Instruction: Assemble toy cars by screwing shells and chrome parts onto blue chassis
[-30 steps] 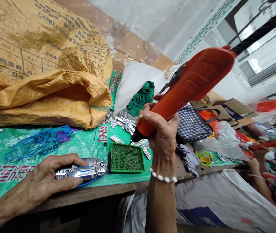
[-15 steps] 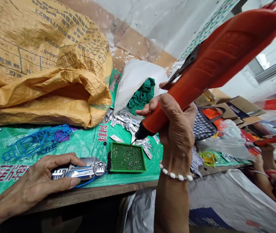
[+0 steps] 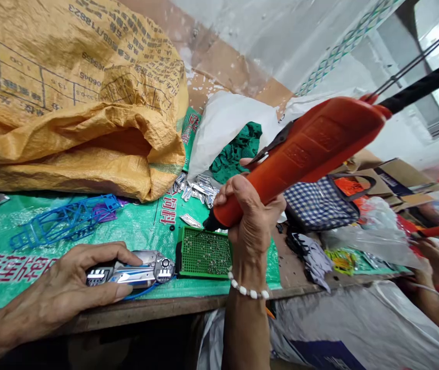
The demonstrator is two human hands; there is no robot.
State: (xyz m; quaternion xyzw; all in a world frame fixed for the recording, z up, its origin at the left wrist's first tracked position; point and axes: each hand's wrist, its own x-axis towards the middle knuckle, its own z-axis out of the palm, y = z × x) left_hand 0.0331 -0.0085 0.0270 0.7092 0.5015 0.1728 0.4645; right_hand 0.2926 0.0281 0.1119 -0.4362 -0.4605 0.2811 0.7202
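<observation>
Gripping a long orange-red screwdriver (image 3: 308, 146), the right hand (image 3: 253, 213) apparently collects metal screws (image 3: 215, 266) from a green gridded tray (image 3: 188, 264), next needing steady aim; the left hand (image 3: 67, 285) holds a silver-blue plastic shell (image 3: 146, 270) just beside it.

Assembly workshop, orange electric screwdriver (image 3: 300, 149), green tray (image 3: 189, 264) of tiny screws (image 3: 214, 266), heaped silver parts (image 3: 203, 189), woven sack (image 3: 88, 139)

Power screwdriver (image 3: 300, 154): plastic, smooth, satin sheen. Toy shell (image 3: 150, 270): glossy, chrome-like. Tray (image 3: 204, 276): moulded plastic, gridded; screws (image 3: 214, 264), shiny metal. Sack (image 3: 76, 149): woven plastic, creased, dull sheen. Sheet (image 3: 142, 231): glossy plastic, wrinkled. Bench (image 3: 150, 313): rough wood, matt. Checked bag (image 3: 315, 203): matt cloth.
</observation>
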